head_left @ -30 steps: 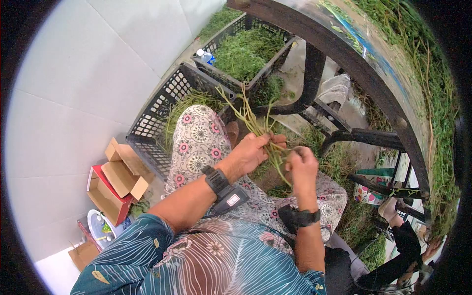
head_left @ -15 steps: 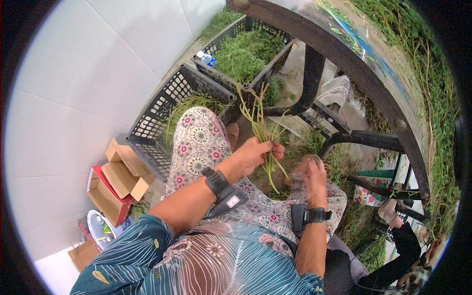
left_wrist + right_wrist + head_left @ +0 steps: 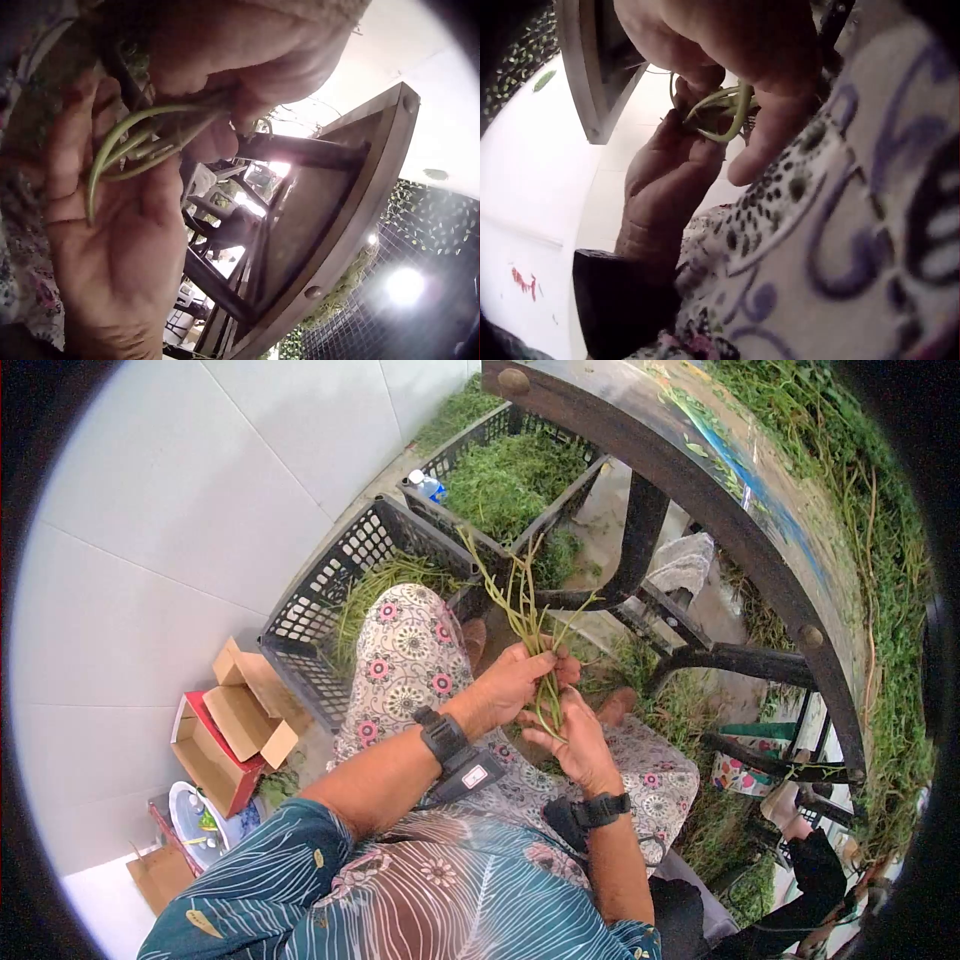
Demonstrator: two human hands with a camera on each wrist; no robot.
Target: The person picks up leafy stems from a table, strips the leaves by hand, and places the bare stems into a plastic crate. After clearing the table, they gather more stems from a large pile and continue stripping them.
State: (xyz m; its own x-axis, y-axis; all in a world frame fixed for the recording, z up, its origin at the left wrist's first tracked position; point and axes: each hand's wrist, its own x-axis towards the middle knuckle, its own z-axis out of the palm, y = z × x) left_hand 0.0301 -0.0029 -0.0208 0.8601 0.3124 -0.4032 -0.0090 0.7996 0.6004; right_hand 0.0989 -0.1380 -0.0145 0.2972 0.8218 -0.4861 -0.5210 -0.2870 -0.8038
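Note:
A small bundle of green stems [image 3: 527, 622] fans upward from the left hand [image 3: 508, 685], whose thumb and fingers pinch it near the lower part. Just below and to the right, the right hand [image 3: 580, 738] lies against the lower stem ends with its fingers extended. In the left wrist view the curved stem ends [image 3: 139, 146] cross the open palm of the right hand [image 3: 124, 240], beneath the left hand [image 3: 247, 52]. The right wrist view has bent stems [image 3: 731, 120] between the right hand [image 3: 727, 45] and the left hand [image 3: 671, 172].
Two black crates, one [image 3: 300, 605] by the left knee and one [image 3: 600, 465] beyond, hold greenery. A metal-edged table [image 3: 745, 525] heaped with plants curves along the right. Cardboard boxes [image 3: 215, 760] stand at left. Another person's leg [image 3: 815, 865] shows lower right.
The right hand has come back leftward and up to the lower stem ends after standing apart from them. The left hand keeps its grip on the bundle, and the head view has shifted slightly.

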